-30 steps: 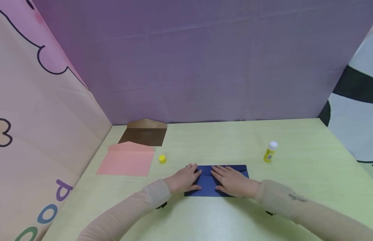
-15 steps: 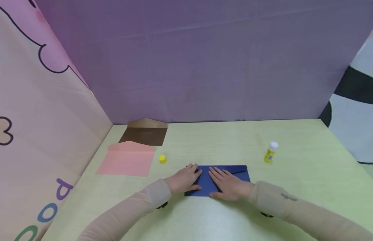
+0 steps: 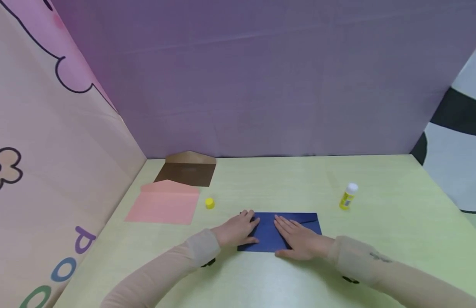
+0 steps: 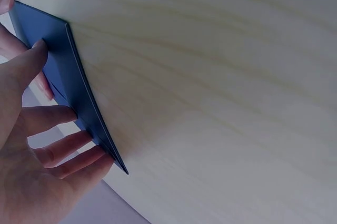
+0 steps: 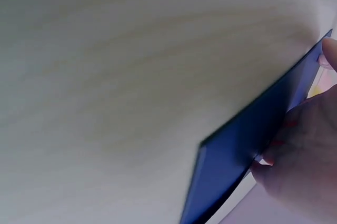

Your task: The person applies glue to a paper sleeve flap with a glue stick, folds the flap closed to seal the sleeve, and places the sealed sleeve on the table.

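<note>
A dark blue envelope (image 3: 267, 239) lies flat on the table before me, its flap folded down along the far edge. My left hand (image 3: 238, 229) rests on its left end, fingertips and thumb touching the paper. In the left wrist view that hand (image 4: 47, 145) has its fingers spread along the envelope's end (image 4: 63, 58). My right hand (image 3: 299, 241) lies with straight fingers on the right half, over the flap, its thumb at the near edge. The right wrist view shows the envelope's right end (image 5: 231, 155) beneath the right hand (image 5: 305, 145).
At the left lie a pink envelope (image 3: 162, 207) and, behind it, a brown envelope (image 3: 185, 173), both with flaps up. A yellow cap (image 3: 209, 203) sits beside the pink one. A glue stick (image 3: 348, 196) stands upright at the right. A purple cloth wall (image 3: 261, 85) borders the table's back.
My right hand has slid over the envelope, first left and then back right, and its thumb has come down to the near edge. The left hand has stayed in place.
</note>
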Tool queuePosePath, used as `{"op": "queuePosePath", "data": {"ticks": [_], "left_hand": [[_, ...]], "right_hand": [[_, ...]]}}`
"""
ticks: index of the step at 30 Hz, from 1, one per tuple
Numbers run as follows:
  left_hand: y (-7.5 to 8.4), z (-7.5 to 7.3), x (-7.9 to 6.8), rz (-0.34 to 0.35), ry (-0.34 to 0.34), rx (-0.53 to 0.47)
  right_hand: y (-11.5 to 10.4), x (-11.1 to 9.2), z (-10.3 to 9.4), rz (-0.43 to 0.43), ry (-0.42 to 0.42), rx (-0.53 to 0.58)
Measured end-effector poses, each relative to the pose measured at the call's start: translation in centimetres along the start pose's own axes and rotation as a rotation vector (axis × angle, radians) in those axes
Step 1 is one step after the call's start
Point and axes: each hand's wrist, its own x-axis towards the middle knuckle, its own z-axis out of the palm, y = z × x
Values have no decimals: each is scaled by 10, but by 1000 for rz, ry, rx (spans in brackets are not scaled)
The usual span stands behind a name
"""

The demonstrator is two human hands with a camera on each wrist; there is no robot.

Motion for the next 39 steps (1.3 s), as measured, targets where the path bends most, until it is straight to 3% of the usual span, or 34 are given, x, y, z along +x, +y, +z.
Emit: {"op": "queuePosePath", "data": {"ticks": [18,39], "left_hand": [[0,-1,-2,5,-5,8],[0,0,-3,23,18,13]], "right_hand": [[25,-22,4,22,56,91],[42,-42,5,61,137,85]]}}
